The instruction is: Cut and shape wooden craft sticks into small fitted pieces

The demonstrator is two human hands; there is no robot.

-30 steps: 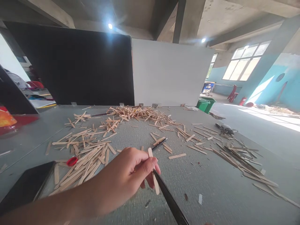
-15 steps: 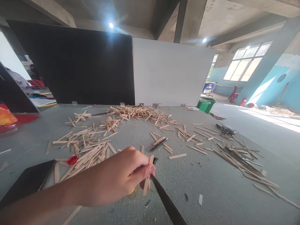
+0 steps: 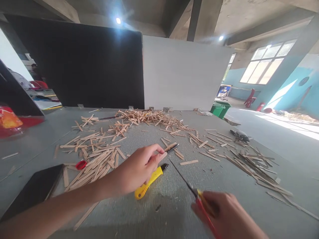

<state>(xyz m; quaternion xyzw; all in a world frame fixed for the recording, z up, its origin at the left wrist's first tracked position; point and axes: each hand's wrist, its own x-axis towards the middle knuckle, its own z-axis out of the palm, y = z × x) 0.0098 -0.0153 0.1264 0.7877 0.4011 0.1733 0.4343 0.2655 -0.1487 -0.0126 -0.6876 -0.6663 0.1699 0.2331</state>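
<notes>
My left hand [image 3: 143, 164] pinches a small wooden stick [image 3: 162, 156] between thumb and fingers, above a yellow utility knife [image 3: 149, 184] lying on the grey table. Its wrist comes in from the lower left. At the lower right my right hand [image 3: 220, 212] is closed around the red and yellow handle [image 3: 205, 212] of a tool with a thin dark blade [image 3: 183, 178], whose tip points up and left toward the knife's black end. A black pen [image 3: 172, 148] rests beside a few sticks just beyond my left hand.
Wooden sticks [image 3: 99, 162] are heaped at the left and along the back. Darker strips [image 3: 259, 172] lie at the right. A black device [image 3: 35, 189] and red cap [image 3: 81, 164] are at the left. Black and white panels [image 3: 184, 73] stand behind the table [image 3: 189, 212].
My right hand has come into view, and the dark blade has moved up and right, away from the stick. My left hand has shifted slightly up, uncovering the yellow knife.
</notes>
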